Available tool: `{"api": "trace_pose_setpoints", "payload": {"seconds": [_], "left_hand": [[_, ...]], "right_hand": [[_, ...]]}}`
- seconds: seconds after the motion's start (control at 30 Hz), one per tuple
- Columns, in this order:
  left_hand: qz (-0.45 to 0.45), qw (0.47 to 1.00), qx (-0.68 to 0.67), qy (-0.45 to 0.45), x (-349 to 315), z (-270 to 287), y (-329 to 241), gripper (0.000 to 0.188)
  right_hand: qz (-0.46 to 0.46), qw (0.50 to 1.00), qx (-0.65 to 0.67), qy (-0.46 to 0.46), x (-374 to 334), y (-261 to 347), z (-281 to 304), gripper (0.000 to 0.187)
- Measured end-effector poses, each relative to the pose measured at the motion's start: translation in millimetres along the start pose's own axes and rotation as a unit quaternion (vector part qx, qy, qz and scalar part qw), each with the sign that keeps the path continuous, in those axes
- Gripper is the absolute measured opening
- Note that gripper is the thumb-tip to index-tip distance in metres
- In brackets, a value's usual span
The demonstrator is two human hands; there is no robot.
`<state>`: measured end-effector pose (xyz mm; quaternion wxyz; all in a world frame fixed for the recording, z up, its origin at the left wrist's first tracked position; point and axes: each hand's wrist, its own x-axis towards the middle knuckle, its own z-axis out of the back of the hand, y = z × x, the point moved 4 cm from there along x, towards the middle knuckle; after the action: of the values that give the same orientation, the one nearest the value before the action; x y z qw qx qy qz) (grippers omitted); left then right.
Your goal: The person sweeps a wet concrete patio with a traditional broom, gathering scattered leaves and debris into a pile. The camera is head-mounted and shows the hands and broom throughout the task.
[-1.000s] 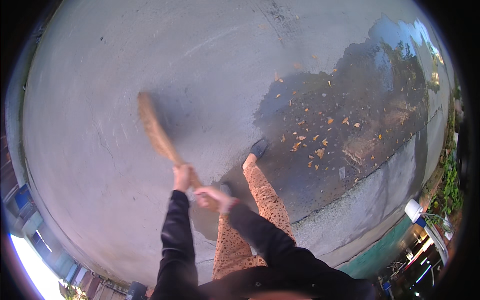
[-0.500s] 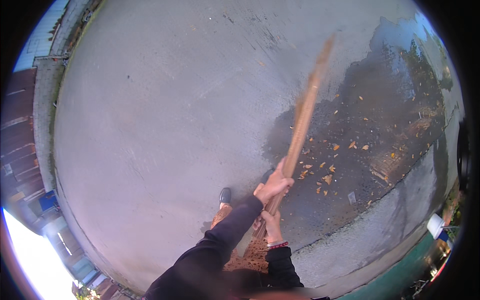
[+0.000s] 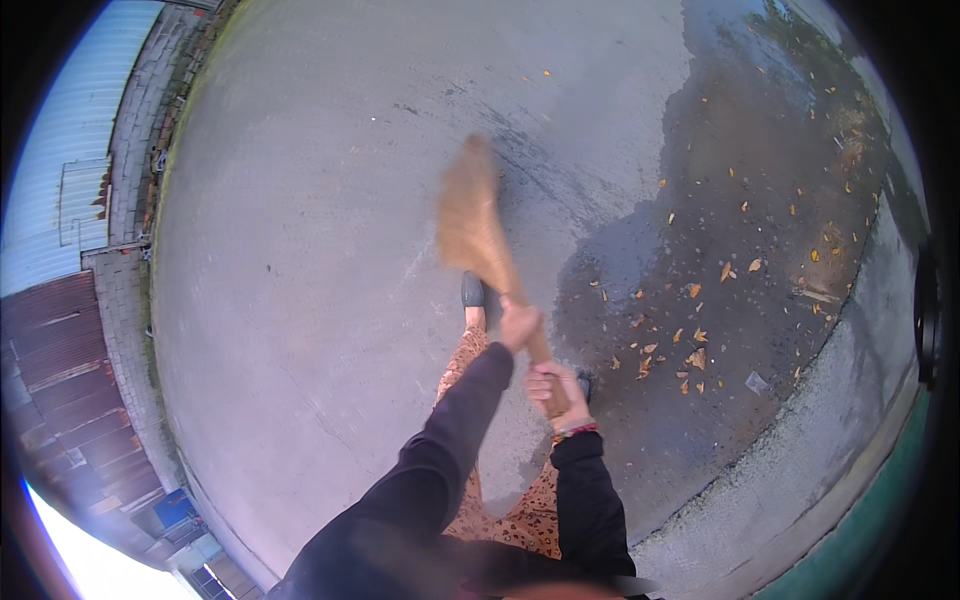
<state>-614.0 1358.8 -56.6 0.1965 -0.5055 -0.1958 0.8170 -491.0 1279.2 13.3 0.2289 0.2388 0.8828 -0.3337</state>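
A tan straw broom [image 3: 468,215], its broad head smeared by motion, is held out in front of me over the concrete. My left hand [image 3: 519,326] grips it farther up, just below the broom head. Closer to my body, my right hand [image 3: 556,392] is wrapped round the lower end of the handle. Whether the bristles touch the floor I cannot tell. To the right, yellow-brown leaves [image 3: 697,358] lie scattered over a dark wet patch [image 3: 660,440], away from the broom.
Pale concrete floor [image 3: 310,270] spreads ahead and left. My dark shoe [image 3: 473,290] stands just beneath the broom head. A low kerb-like strip [image 3: 740,500] runs along the right, with a green surface [image 3: 870,530] beyond. Brick edging [image 3: 130,320] and sheet roofs [image 3: 60,330] line the far left.
The broom has swung from the upper right to the left, and its wide side now shows. Both hands moved along with it, the left one higher. My view has shifted somewhat.
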Motion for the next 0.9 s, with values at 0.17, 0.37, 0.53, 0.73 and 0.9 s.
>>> {"api": "trace_pose_setpoints", "payload": {"seconds": [0.17,0.37,0.53,0.73,0.9], "left_hand": [[-0.049,0.967,-0.026,0.249,23.3,-96.4,-124.1,0.102],[-0.048,0.876,-0.203,0.436,71.8,106.6,-185.3,0.095],[-0.025,0.992,-0.105,0.072,97.8,329.2,-104.1,0.092],[0.138,0.933,-0.274,-0.185,188.2,508.2,12.8,0.042],[0.087,0.937,-0.306,-0.145,300.9,480.4,-34.4,0.011]], "right_hand": [[0.244,0.967,-0.054,-0.052,-11.1,70.5,-62.2,0.014],[0.377,0.844,-0.328,-0.195,160.8,-52.3,-190.8,0.023],[0.005,0.922,-0.353,-0.157,247.4,-184.2,-201.1,0.019],[-0.216,0.885,-0.400,-0.098,399.6,-214.7,-244.0,0.014],[-0.162,0.935,-0.300,-0.100,465.9,-141.0,-287.2,0.014]]}}
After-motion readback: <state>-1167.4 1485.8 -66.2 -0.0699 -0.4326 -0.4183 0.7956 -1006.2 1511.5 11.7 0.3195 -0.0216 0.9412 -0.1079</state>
